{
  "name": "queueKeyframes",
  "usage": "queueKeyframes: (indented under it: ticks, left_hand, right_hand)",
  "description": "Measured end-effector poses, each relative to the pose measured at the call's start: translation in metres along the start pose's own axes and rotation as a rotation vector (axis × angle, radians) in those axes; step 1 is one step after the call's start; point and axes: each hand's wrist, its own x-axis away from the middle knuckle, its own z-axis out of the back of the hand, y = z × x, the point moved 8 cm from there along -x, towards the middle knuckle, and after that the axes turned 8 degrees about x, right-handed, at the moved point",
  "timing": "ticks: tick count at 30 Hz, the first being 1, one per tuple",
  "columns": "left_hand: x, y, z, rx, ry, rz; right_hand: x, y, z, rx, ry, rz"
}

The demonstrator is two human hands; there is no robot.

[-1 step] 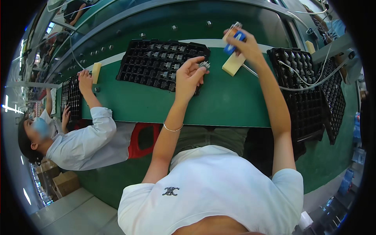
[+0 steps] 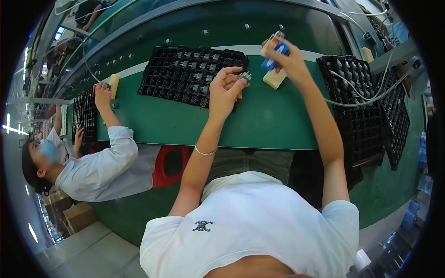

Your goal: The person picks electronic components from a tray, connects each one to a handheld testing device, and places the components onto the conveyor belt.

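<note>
My left hand (image 2: 225, 90) is closed on a small metal part with thin pins (image 2: 244, 76), pinched between thumb and fingertips above the green bench. To its right, my right hand (image 2: 293, 58) grips a small blue bottle-like object (image 2: 275, 54) with an orange and clear end pointing away from me; its exact kind is unclear. A pale yellow block (image 2: 274, 79) lies on the bench just below the right hand. Behind my left hand sits a black compartment tray (image 2: 160, 76), partly filled with similar metal parts (image 2: 199, 88).
Black trays (image 2: 366, 134) with rows of parts are stacked at the right, crossed by a pale cable (image 2: 359, 104). Loose metal parts (image 2: 206, 32) stand along the far strip. A masked co-worker (image 2: 95, 169) works at another tray (image 2: 83, 113) on the left, beside a red stool (image 2: 167, 169).
My right hand has shifted slightly nearer to me and left with the blue object, now covering more of the yellow block. My left hand has moved a little right, still holding the metal part.
</note>
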Motion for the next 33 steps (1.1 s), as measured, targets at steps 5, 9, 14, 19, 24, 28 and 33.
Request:
queueKeyframes:
  ticks: [5, 9, 14, 19, 24, 28, 33]
  left_hand:
    - [0.002, 0.002, -0.015, 0.008, 0.001, 0.026]
    - [0.004, -0.003, -0.013, -0.018, 0.017, 0.044]
    - [0.001, -0.009, -0.012, 0.002, -0.054, 0.057]
    - [0.001, 0.016, 0.02, -0.506, -0.005, -0.116]
    - [0.004, 0.054, 0.095, -1.35, 0.321, -0.161]
    - [0.003, 0.04, 0.111, -1.5, 0.312, -0.052]
    - [0.004, 0.039, 0.112, -1.43, 0.34, -0.061]
  right_hand:
    - [0.043, -0.01, -0.038, -0.128, 0.032, -0.122]
    - [0.047, -0.001, -0.045, -0.236, -0.014, -0.225]
    - [0.054, 0.01, -0.053, -0.337, -0.153, -0.275]
    - [0.052, 0.014, -0.028, -0.193, -0.137, -0.241]
    - [0.051, -0.004, 0.048, 0.549, 0.361, -0.043]
    - [0.054, -0.002, 0.038, 0.725, 0.343, -0.038]
    - [0.06, -0.019, 0.03, 0.896, 0.471, 0.101]
